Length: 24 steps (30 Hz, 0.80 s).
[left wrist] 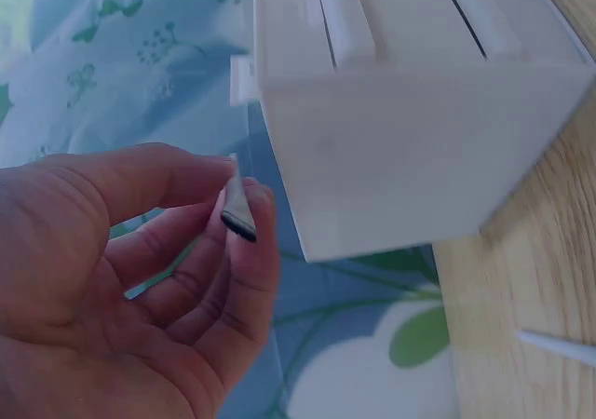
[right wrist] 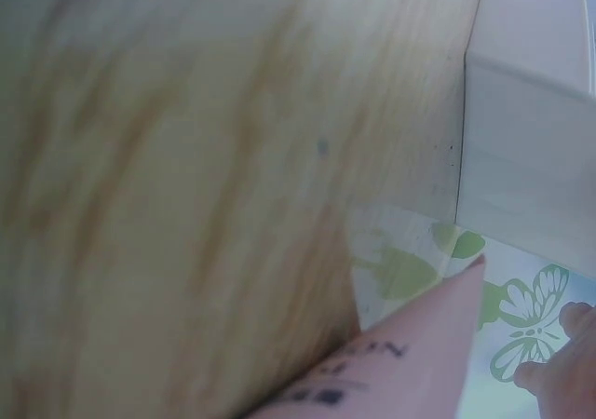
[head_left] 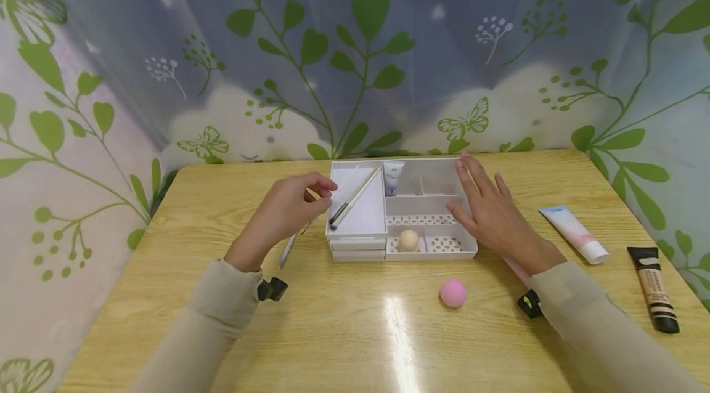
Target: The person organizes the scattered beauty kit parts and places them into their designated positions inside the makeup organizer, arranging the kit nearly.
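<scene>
Slim brush [left wrist: 239,209]: pinched between thumb and fingertips of the left hand [head_left: 289,207], dark slanted tip on the near side of the grip, pale handle running out past the fingertips over the organizer. White organizer [head_left: 366,217] directly right of the grip. Two brushes [head_left: 355,196] lie slantwise in its left tray, just right of the pinch; small tube [head_left: 392,179] stands farther right in a back compartment; cream ball [head_left: 409,241] right and nearer, in a front one. Pale slim tool [head_left: 286,251] on the table [head_left: 333,331], just below the grip. Right hand [head_left: 490,211] well right of it, fingers extended and holding nothing, over the organizer's right end; contact unclear. Pink tube [right wrist: 400,363] under that wrist. Pink ball [head_left: 453,293] right and nearer than the grip. Far right: blue-and-pink tube [head_left: 574,234], then black-capped tube [head_left: 654,289].
</scene>
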### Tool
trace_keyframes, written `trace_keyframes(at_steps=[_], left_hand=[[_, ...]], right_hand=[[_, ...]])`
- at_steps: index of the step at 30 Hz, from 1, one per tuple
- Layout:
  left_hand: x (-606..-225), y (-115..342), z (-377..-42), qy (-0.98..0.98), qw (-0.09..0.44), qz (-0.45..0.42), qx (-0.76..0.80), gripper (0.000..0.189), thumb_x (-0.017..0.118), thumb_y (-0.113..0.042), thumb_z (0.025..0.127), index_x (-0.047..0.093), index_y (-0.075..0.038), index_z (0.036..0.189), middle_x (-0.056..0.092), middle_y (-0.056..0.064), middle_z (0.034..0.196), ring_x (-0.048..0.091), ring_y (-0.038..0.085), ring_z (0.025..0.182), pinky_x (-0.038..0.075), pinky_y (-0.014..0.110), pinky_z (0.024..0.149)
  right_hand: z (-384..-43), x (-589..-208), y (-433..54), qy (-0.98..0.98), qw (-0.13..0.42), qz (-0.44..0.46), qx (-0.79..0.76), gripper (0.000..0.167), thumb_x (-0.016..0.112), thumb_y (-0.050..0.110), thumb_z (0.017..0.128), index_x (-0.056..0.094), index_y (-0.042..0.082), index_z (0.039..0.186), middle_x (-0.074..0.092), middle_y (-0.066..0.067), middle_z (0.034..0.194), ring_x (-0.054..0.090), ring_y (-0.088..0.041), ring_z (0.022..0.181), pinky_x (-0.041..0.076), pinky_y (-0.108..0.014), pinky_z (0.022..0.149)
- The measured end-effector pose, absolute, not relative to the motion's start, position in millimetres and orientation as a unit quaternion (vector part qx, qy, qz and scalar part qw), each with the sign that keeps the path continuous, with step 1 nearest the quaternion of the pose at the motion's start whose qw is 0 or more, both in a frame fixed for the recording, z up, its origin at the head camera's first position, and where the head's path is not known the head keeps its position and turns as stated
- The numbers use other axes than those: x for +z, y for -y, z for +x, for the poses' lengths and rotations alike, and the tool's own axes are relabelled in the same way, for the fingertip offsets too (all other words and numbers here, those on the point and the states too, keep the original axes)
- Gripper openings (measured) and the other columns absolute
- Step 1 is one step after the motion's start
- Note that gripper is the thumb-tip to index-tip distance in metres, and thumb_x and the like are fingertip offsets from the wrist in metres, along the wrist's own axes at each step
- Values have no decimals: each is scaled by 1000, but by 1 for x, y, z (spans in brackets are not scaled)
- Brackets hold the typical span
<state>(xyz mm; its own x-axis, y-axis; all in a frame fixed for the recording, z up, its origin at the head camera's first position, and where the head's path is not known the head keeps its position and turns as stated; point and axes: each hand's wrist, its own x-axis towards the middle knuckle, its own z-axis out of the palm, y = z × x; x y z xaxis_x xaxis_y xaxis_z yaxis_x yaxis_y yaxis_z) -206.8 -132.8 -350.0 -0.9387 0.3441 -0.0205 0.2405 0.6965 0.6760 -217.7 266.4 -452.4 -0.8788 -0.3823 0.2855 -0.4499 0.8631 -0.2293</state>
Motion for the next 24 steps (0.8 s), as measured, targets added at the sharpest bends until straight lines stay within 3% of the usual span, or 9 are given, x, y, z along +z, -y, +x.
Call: trace_keyframes(at_steps=[4, 11, 24], left_hand=[[-346, 120, -205, -923, 86, 168, 335, 27, 65, -19, 107, 76, -14, 131, 78, 5, 120, 74, 25, 103, 57, 35, 76], [-342, 99, -211, -935, 70, 195, 288, 26, 63, -15, 105, 79, -10, 125, 80, 5, 114, 74, 25, 105, 58, 41, 92], [-349, 70, -218, -953, 65, 184, 231, 26, 65, -10, 104, 79, -9, 126, 81, 5, 116, 72, 26, 114, 57, 43, 102]], right_hand=[[-217, -452, -266, 959, 115, 216, 146, 85, 58, 35, 113, 10, 2, 175, 7, -18, 184, 18, -42, 167, 21, -82, 124], [-218, -453, -267, 958, 117, 216, 148, 85, 59, 34, 113, 10, 2, 175, 10, -19, 183, 18, -43, 167, 20, -82, 124], [-217, -452, -267, 959, 115, 215, 145, 85, 58, 35, 113, 9, 3, 175, 6, -15, 184, 16, -42, 168, 21, -82, 124]])
